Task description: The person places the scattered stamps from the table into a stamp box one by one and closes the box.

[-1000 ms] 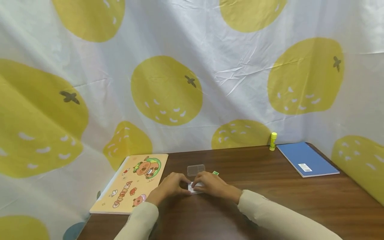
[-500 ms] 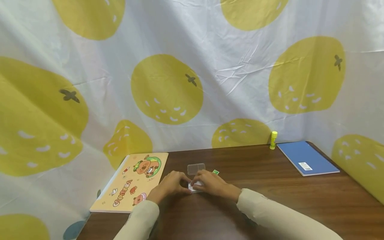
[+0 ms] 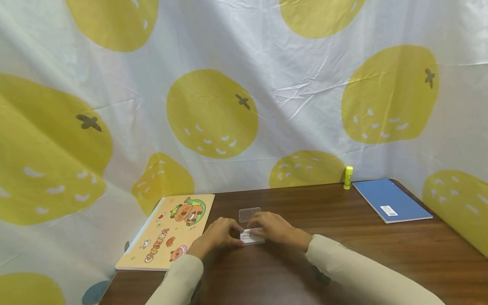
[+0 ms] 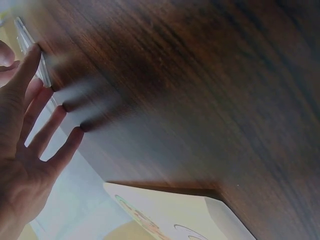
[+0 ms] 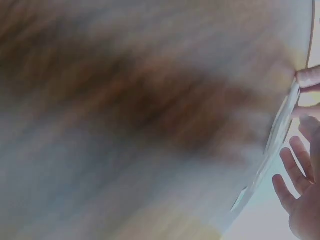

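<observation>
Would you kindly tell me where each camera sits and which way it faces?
Head: on the person's head, facing forward and down at wooden table and fruit-print curtain; left hand, right hand and sleeves show.
Left wrist: worn there, facing that hand's work across the table; the left hand shows.
Right wrist: worn there, facing that hand's work; the right hand and left fingertips show at the right edge.
Shared by head and left wrist: the capybara-print notebook and small flat item.
</observation>
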Demonstrator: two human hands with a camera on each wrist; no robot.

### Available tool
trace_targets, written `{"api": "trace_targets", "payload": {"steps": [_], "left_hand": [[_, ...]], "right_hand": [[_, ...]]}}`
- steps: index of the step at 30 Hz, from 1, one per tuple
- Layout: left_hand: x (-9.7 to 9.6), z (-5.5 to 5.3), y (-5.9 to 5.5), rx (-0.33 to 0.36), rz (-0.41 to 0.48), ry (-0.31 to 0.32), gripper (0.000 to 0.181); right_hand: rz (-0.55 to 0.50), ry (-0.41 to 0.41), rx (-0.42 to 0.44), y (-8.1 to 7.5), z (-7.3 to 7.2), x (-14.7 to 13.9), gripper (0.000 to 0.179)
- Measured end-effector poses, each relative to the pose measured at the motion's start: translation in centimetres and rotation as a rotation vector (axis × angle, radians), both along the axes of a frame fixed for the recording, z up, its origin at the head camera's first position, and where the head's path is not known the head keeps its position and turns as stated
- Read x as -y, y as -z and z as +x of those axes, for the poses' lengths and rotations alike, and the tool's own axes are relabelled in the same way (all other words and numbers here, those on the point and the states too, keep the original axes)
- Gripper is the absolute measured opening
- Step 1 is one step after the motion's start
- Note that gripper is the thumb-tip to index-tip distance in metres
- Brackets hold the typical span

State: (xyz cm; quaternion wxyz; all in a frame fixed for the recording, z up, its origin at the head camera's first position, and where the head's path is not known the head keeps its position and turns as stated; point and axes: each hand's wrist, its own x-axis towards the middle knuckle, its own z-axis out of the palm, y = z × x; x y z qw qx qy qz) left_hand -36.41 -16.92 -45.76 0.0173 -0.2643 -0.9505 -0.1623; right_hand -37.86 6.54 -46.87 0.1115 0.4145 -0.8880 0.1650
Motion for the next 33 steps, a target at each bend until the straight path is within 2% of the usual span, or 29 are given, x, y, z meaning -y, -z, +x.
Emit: {"api": "trace_targets", "payload": {"steps": [5, 11, 22, 33], "left_hand": [[0.0, 0.1, -0.2, -0.009, 0.006, 0.011, 0.043], [-0.1, 0.2, -0.4, 0.000, 0.015, 0.011, 0.042], [-0.2, 0.2, -0.3, 0.022, 0.013, -0.012, 0.041], [-0.2, 0.0, -0.2, 0.024, 0.011, -0.019, 0.041]], "right_hand": [[-0.002, 0.005, -0.006, -0.3, -0.6, -1.4, 0.013], [-0.029, 0.047, 0.054, -0.6, -1.1, -3.4, 0.017], [-0.013, 0.076, 0.068, -0.7, -3.0, -6.4, 0.023], [0.003, 0.131, 0.062, -0.5, -3.2, -7.0, 0.019]]}}
